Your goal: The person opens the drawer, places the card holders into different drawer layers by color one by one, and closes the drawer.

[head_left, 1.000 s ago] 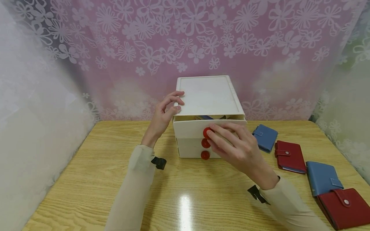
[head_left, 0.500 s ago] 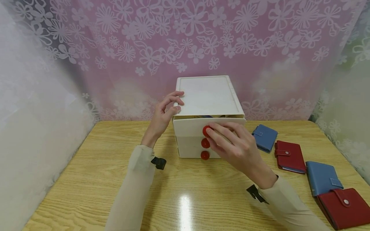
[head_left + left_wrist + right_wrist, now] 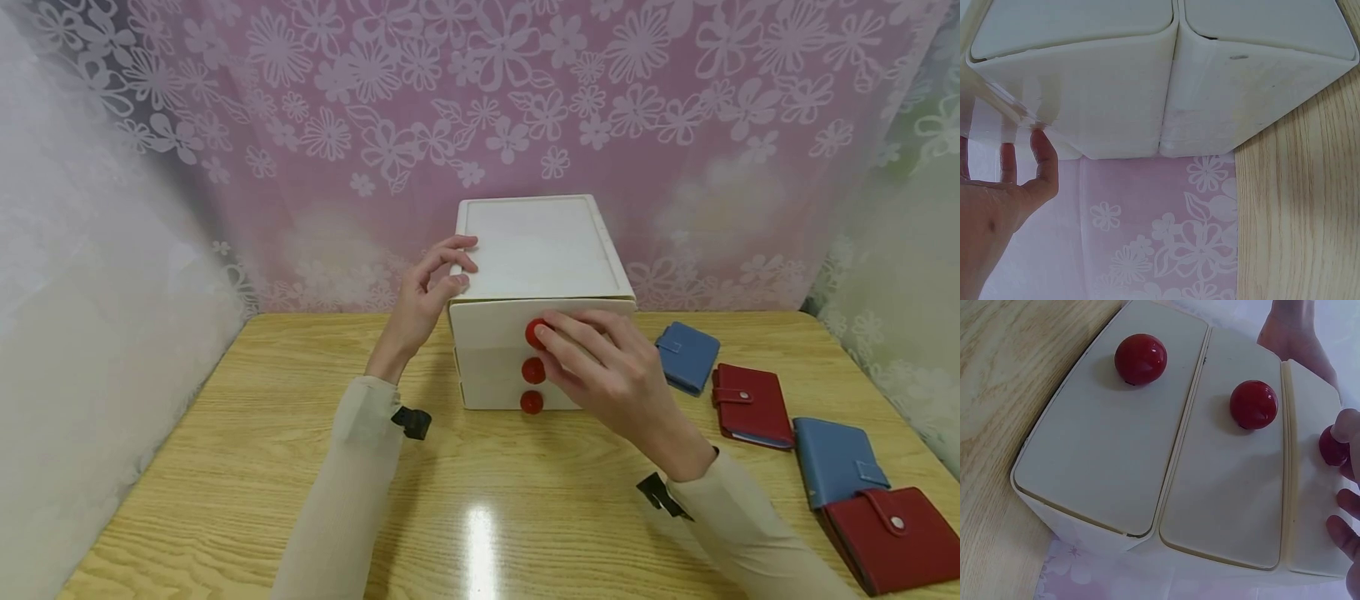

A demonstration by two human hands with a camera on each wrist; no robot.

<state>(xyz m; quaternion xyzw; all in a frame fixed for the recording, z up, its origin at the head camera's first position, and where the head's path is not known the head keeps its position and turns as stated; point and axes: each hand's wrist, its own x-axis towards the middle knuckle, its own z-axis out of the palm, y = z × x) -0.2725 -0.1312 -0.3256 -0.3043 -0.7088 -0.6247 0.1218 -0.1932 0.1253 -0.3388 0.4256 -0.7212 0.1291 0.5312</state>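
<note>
A white three-drawer box (image 3: 536, 246) stands on the table, its three red round knobs in a column on the front. My right hand (image 3: 622, 379) pinches the top drawer's knob (image 3: 535, 334) between thumb and fingers, the other fingers lying near the drawer front (image 3: 1313, 512) in the right wrist view. That drawer sits almost flush, with a thin gap under the box's top rim. My left hand (image 3: 420, 304) rests on the box's upper left edge, fingertips on top. In the left wrist view, its loosely bent fingers (image 3: 1045, 159) touch the white casing.
Down the table's right side lie a small blue notebook (image 3: 687, 357), a red notebook (image 3: 753, 405), a larger blue one (image 3: 840, 458) and a larger red one (image 3: 896, 537) overlapping it. A pink flowered curtain (image 3: 375, 125) hangs close behind the box.
The top drawer has slid inward, pushed by my right hand on its knob. The gap above it has narrowed, and its contents are now hidden. My left hand has stayed put.
</note>
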